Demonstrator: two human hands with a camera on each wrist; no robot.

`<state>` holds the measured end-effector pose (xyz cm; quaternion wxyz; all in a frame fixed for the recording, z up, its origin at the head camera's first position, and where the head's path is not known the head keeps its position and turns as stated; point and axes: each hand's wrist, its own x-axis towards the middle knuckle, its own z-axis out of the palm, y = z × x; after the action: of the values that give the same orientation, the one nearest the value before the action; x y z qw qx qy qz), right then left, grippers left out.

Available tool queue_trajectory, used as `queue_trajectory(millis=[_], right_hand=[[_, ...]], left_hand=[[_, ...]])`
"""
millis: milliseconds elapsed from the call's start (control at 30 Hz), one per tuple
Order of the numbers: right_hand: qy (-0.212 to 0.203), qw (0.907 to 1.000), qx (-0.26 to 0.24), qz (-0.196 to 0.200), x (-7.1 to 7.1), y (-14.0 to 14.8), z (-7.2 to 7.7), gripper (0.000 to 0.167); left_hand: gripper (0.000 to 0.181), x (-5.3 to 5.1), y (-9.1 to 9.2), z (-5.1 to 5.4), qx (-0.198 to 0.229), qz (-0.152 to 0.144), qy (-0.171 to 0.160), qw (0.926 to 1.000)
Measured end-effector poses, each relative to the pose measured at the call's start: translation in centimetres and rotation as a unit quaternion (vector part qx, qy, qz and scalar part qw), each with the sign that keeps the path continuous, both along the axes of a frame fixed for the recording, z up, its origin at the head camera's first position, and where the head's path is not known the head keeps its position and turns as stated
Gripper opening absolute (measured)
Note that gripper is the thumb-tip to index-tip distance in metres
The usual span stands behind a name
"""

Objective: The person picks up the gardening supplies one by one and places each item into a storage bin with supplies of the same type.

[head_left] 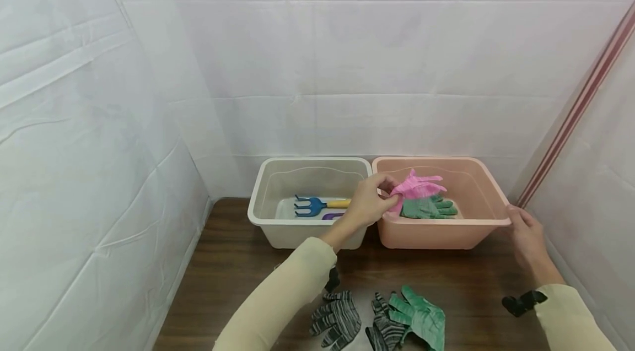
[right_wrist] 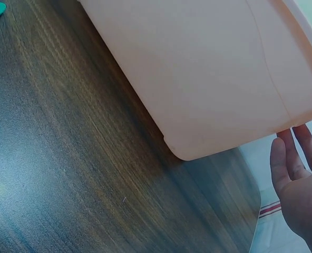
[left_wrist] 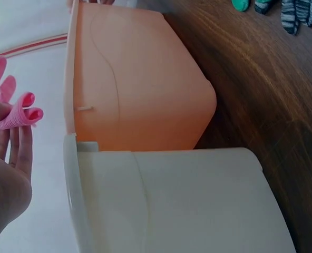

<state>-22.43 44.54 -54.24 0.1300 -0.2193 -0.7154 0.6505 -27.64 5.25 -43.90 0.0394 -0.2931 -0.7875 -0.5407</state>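
Observation:
My left hand (head_left: 372, 199) pinches a pink glove (head_left: 419, 187) above the near left corner of the peach-coloured plastic bin (head_left: 446, 235). The glove's fingers point right over the bin. In the left wrist view its rolled pink cuff (left_wrist: 20, 113) shows between thumb and fingers. Inside the bin lies a green glove (head_left: 429, 208), partly covered by the pink one. At the bin's right end, my right hand (head_left: 528, 238) holds the rim. In the right wrist view several fingers (right_wrist: 295, 150) meet the bin's end wall below the rim; their tips are partly hidden.
Left of the peach bin stands a whitish bin (head_left: 307, 223) holding a blue hand rake (head_left: 312, 206) with a yellow handle and a purple item (head_left: 331, 216). Grey-black striped gloves (head_left: 338, 320) and another green glove (head_left: 424, 318) lie on the brown table (head_left: 223, 268). White sheeting (head_left: 317, 64) encloses the table.

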Motion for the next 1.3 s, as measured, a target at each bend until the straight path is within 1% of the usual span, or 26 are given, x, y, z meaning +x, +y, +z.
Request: queue_trajectory(millis=[167, 200, 333, 433, 500, 633, 733, 933, 1033, 1300], right_hand=[[0.008, 0.9998, -0.02, -0.006, 0.1, -0.2, 0.1, 0.072], [0.007, 0.9997, -0.024, -0.007, 0.0, -0.2, 0.1, 0.072], [-0.012, 0.9998, -0.016, -0.006, -0.3, -0.2, 0.2, 0.073], [-0.022, 0.9997, -0.006, -0.001, -0.5, -0.2, 0.3, 0.075], [-0.022, 0.9997, -0.012, 0.001, -0.5, -0.3, 0.3, 0.077], [-0.021, 0.9998, 0.003, 0.005, -0.4, -0.3, 0.2, 0.078], [-0.015, 0.9998, -0.001, 0.009, -0.3, -0.4, 0.2, 0.077], [-0.012, 0.9994, -0.033, -0.006, -0.2, -0.2, 0.2, 0.073], [-0.019, 0.9993, -0.029, -0.014, -0.1, -0.2, 0.2, 0.072], [-0.013, 0.9987, -0.046, -0.018, 0.3, -0.1, 0.3, 0.071]], left_hand=[[0.014, -0.3, 0.5, 0.2, 0.008, 0.011, -0.029, 0.9995], [0.014, -0.4, 0.6, 0.2, 0.009, 0.013, -0.034, 0.9993], [0.015, -0.9, 1.0, 0.1, 0.013, 0.014, -0.046, 0.9988], [0.015, -1.3, 1.3, -0.3, 0.016, 0.014, -0.046, 0.9987], [0.014, -1.5, 1.5, -0.6, 0.018, 0.013, -0.049, 0.9986], [0.014, -1.7, 2.0, -1.3, 0.026, 0.013, -0.07, 0.9971], [0.014, -1.8, 2.3, -1.7, 0.025, 0.021, -0.083, 0.996], [0.013, -1.8, 2.7, -2.1, 0.004, 0.035, -0.084, 0.9958], [0.013, -1.7, 2.7, -2.2, -0.003, 0.035, -0.082, 0.996], [0.014, -1.2, 2.7, -2.6, -0.027, 0.029, -0.069, 0.9968]])
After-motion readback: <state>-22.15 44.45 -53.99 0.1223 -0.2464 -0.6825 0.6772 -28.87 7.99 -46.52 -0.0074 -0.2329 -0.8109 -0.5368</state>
